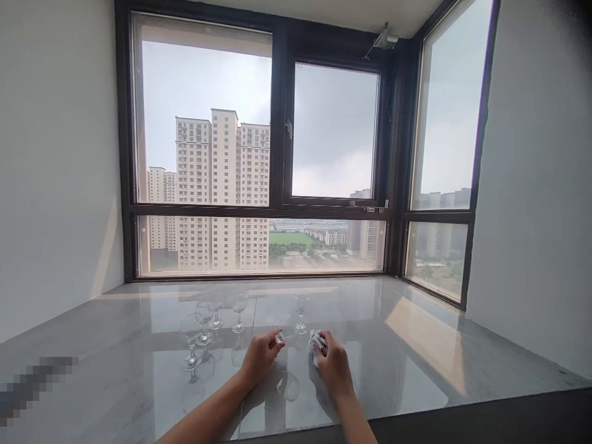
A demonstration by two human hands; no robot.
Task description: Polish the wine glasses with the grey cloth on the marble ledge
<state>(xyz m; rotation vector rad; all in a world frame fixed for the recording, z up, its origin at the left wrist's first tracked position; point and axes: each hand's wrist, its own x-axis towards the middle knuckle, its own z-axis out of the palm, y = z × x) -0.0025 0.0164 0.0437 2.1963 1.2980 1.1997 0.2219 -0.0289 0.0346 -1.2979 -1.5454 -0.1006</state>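
Note:
My left hand (pixel 261 356) is closed on a clear stemmed glass (pixel 280 337), pinched low between thumb and fingers. The bowl of that glass is very faint against the shiny surface. A crumpled white-and-grey cloth (pixel 317 340) is bunched in my closed right hand (pixel 335 359), a little to the right of the held glass. Just beyond and between both hands stands another stemmed glass (pixel 301 313), upright and touched by neither hand. To the left, several more stemmed glasses (pixel 192 345) stand upright in a loose group.
The glossy grey tiled sill (pixel 370 394) carries the glasses and mirrors the window. Dark window frames (pixel 277 209) rise behind it, with a handle (pixel 290 128) on the middle pane. White walls (pixel 60 172) close in both sides. The sill's front edge runs along the lower right.

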